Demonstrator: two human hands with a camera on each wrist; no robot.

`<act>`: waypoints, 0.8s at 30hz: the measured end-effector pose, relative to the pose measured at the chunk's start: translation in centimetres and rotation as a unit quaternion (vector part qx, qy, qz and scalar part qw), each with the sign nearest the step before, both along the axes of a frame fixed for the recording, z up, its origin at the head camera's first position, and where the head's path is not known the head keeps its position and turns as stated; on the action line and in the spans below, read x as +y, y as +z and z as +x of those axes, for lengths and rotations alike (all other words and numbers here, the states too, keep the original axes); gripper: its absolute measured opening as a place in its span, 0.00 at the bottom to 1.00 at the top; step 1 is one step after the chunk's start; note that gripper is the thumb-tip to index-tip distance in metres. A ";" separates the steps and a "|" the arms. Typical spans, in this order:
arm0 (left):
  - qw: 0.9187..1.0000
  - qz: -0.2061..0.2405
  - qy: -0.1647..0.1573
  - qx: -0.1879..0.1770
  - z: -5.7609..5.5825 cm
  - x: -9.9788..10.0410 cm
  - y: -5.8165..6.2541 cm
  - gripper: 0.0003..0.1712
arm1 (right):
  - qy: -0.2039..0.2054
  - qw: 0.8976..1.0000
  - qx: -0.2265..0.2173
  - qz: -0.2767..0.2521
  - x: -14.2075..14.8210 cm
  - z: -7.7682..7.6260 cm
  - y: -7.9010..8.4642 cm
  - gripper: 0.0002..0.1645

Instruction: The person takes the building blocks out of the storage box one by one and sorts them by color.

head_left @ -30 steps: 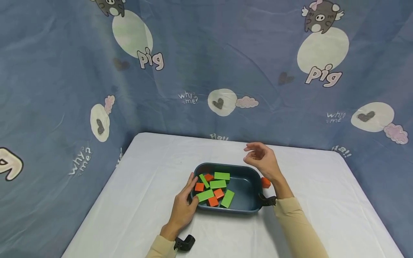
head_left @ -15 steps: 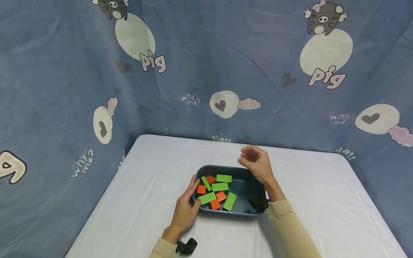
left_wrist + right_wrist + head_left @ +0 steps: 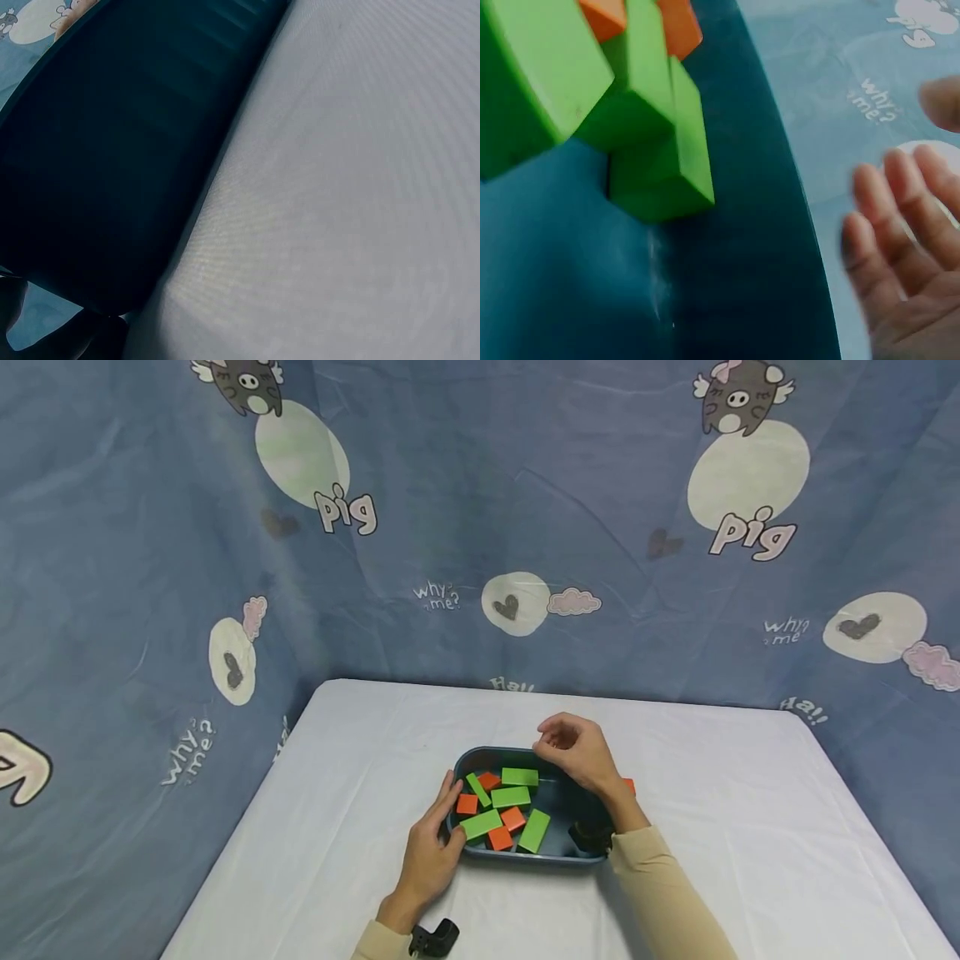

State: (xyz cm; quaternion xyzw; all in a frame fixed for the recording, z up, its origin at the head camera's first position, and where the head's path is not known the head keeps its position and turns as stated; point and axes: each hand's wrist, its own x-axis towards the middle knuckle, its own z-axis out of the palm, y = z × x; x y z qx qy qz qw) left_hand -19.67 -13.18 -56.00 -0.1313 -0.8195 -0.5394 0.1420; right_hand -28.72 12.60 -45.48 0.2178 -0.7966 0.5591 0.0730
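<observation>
A dark teal bin [image 3: 525, 859] stands on the white-covered table, with several green blocks [image 3: 511, 797] and orange blocks [image 3: 513, 818] gathered in its left half. My left hand [image 3: 426, 847] rests against the bin's left end, fingers straight along the wall and thumb near the front corner. In the left wrist view, dark fingers [image 3: 64, 337] touch the bin's corner. My right hand [image 3: 581, 752] hovers over the back right rim with nothing in it; the right wrist view shows its fingers [image 3: 907, 217] spread and the palm bare. My right wrist crosses above the bin's right half.
Outside the bin, an orange block [image 3: 628, 787] peeks out from behind my right wrist. A blue patterned curtain [image 3: 480, 527] hangs behind and to the sides of the table [image 3: 360, 760]. A black wrist camera [image 3: 591, 837] sits over the bin's right part.
My right hand has moved left and slightly nearer, from beyond the bin's right end to over its back rim. My left hand has stayed on the bin; the blocks lie as before.
</observation>
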 end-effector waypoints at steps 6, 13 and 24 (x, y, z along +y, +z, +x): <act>1.000 0.010 -0.009 0.005 0.0 -0.1 -0.2 0.40 | 0.023 0.997 -0.044 0.056 -0.5 0.5 0.3 0.14; 1.000 0.009 -0.011 0.003 -0.1 -0.1 -0.1 0.40 | 0.057 0.991 -0.059 0.103 0.4 -1.4 -3.1 0.20; 1.000 -0.002 -0.007 0.014 -0.1 -0.1 -0.1 0.40 | 0.082 0.979 -0.054 0.180 0.6 -1.7 -4.1 0.21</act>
